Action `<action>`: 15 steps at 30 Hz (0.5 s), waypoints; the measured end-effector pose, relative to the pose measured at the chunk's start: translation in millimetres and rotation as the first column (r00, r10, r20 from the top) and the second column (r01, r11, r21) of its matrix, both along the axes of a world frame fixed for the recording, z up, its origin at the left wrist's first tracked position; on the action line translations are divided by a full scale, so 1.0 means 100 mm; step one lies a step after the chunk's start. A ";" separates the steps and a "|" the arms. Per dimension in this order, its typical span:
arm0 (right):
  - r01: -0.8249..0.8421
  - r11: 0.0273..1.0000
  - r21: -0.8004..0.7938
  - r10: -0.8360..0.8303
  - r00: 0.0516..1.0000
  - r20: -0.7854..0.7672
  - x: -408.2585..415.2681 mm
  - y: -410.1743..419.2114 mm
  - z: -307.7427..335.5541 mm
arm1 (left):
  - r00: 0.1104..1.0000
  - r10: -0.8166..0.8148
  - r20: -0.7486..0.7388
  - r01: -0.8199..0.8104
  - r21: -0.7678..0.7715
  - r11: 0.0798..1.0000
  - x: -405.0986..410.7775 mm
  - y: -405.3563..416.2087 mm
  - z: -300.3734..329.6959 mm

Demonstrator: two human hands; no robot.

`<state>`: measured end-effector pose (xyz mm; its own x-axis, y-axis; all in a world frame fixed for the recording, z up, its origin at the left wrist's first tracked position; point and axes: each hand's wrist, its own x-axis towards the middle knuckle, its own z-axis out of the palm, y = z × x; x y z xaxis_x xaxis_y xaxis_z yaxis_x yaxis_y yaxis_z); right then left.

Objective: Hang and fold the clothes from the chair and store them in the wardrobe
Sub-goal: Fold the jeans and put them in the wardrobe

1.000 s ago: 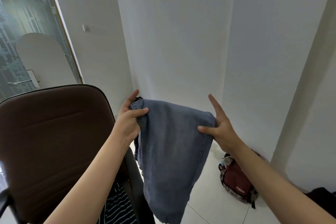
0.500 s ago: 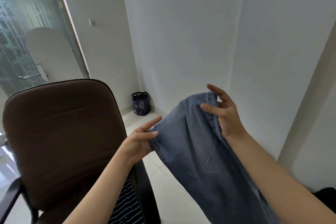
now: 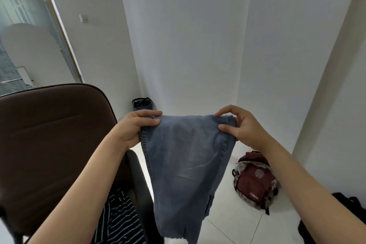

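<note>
Head view: left hand (image 3: 132, 129) and right hand (image 3: 242, 127) each pinch a top corner of blue jeans (image 3: 185, 164), hanging beside a brown chair (image 3: 51, 140).

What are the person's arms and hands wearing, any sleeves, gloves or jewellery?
Nothing shows on either one. The left hand and right hand are bare, with no gloves, rings or watch visible. Both forearms are uncovered as far as the frame edge, no sleeves in sight.
</note>
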<state>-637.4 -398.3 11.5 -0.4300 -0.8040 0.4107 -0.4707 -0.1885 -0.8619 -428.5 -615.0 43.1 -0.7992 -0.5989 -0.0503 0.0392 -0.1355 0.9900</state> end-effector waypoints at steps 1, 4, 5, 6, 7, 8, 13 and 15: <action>0.004 0.999 -0.050 0.000 0.997 0.081 0.02 -0.04 0.03 | 0.999 0.011 0.042 -0.009 -0.041 0.999 0.01 -0.02 0.06; 0.087 0.976 -0.198 0.009 0.898 0.441 0.12 -0.19 0.09 | 0.981 0.024 0.194 0.014 -0.195 0.981 0.04 -0.11 0.17; 0.127 0.965 -0.231 0.013 0.852 0.523 0.14 -0.24 0.09 | 0.971 0.025 0.237 0.028 -0.220 0.975 0.05 -0.11 0.19; 0.153 0.955 -0.254 0.021 0.820 0.573 0.15 -0.29 0.09 | 0.968 0.018 0.251 0.039 -0.222 0.974 0.05 -0.13 0.20; 0.153 0.949 -0.277 0.044 0.803 0.594 0.15 -0.32 0.09 | 0.972 -0.004 0.235 0.052 -0.200 0.979 0.06 -0.13 0.21; 0.128 0.944 -0.305 0.082 0.802 0.591 0.14 -0.33 0.09 | 0.982 -0.039 0.187 0.068 -0.154 0.986 0.06 -0.14 0.19; 0.000 0.934 -0.358 0.157 0.899 0.408 0.07 -0.34 0.06 | 0.952 -0.159 -0.261 0.184 0.074 0.980 0.08 -0.14 -0.10; 0.026 0.939 -0.343 0.105 0.928 0.358 0.04 -0.36 0.05 | 0.929 -0.121 -0.351 0.161 0.086 0.983 -0.01 -0.07 -0.23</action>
